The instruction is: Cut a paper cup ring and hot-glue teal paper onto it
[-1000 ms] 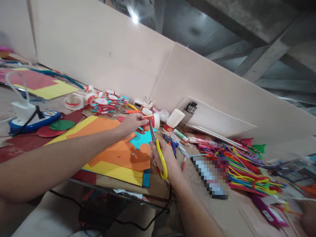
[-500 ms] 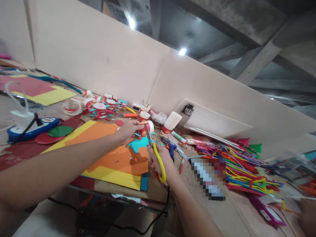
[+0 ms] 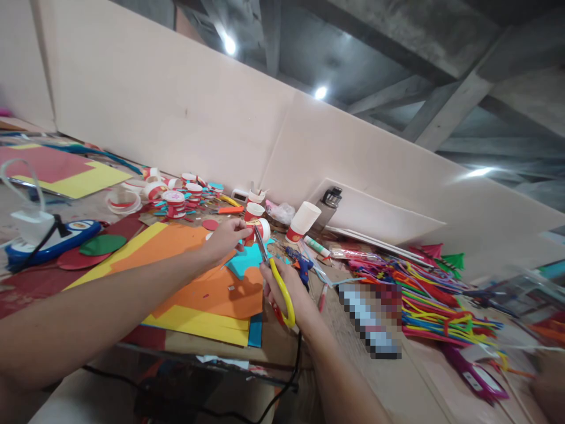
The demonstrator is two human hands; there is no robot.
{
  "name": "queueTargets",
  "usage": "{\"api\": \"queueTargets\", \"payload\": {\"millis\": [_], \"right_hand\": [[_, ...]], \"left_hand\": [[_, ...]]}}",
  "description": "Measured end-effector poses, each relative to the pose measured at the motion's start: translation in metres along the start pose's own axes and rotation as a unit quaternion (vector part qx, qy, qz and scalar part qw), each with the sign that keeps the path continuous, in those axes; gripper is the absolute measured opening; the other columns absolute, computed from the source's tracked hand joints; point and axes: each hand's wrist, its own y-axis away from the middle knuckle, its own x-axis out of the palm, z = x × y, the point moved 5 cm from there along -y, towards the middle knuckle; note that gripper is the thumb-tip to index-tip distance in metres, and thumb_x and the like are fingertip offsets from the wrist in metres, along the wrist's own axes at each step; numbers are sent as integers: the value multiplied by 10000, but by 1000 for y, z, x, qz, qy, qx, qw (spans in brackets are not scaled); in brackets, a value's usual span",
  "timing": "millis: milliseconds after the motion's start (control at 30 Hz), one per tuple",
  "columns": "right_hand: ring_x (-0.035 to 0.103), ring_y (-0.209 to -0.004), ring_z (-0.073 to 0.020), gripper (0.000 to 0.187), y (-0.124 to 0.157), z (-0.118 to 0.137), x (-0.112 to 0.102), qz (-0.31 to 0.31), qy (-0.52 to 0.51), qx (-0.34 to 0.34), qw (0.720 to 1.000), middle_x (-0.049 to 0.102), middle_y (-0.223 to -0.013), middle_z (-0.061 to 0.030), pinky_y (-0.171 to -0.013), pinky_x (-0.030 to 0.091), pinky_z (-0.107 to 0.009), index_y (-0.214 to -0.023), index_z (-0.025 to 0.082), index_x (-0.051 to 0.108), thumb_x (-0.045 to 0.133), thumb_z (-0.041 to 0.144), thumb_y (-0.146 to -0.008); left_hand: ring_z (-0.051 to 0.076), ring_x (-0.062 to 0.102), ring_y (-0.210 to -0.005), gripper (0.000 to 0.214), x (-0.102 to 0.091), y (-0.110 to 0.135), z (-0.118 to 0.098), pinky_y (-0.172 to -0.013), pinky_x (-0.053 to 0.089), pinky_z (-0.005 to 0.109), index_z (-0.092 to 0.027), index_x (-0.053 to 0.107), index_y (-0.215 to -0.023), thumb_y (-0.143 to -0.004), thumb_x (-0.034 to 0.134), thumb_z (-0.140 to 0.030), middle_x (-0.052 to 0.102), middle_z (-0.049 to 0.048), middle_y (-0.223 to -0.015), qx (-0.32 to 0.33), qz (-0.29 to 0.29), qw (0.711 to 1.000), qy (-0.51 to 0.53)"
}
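Observation:
My left hand (image 3: 226,238) pinches a red and white paper cup (image 3: 263,228) that lies on its side in the air above the paper sheets. In my right hand (image 3: 289,288) is a pair of scissors (image 3: 281,288) with yellow handles, its blades pointing up and away from me against the cup. Whether the blades have cut into the cup wall I cannot make out. Below the cup lies a turquoise paper piece (image 3: 242,263) on orange paper (image 3: 189,288), with yellow paper (image 3: 203,323) underneath.
Cut cups (image 3: 174,205) crowd the back left, near an orange-handled cutter (image 3: 231,210). Stacked cups (image 3: 304,221), a dark bottle (image 3: 330,206) and a blue glue gun (image 3: 303,265) stand or lie to the right. Colourful pipe cleaners (image 3: 441,306) fill the right side; a power strip (image 3: 57,235) sits left.
The whole view has shifted slightly, so most things appear a little further left. Both hands keep their hold on the cup and scissors; the cup's tilt looks slightly changed.

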Motion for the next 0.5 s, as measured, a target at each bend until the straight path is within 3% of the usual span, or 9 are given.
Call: {"api": "queueTargets", "payload": {"millis": [500], "right_hand": [[507, -388, -103, 310, 1, 2, 2, 35, -20, 55, 998, 543, -508, 41, -383, 339, -182, -737, 223, 458, 436, 465, -928]], "left_hand": [[91, 544, -501, 277, -1, -1, -1, -430, 458, 196, -157, 517, -674, -710, 747, -308, 569, -15, -606, 4, -11, 1000, 4]]}}
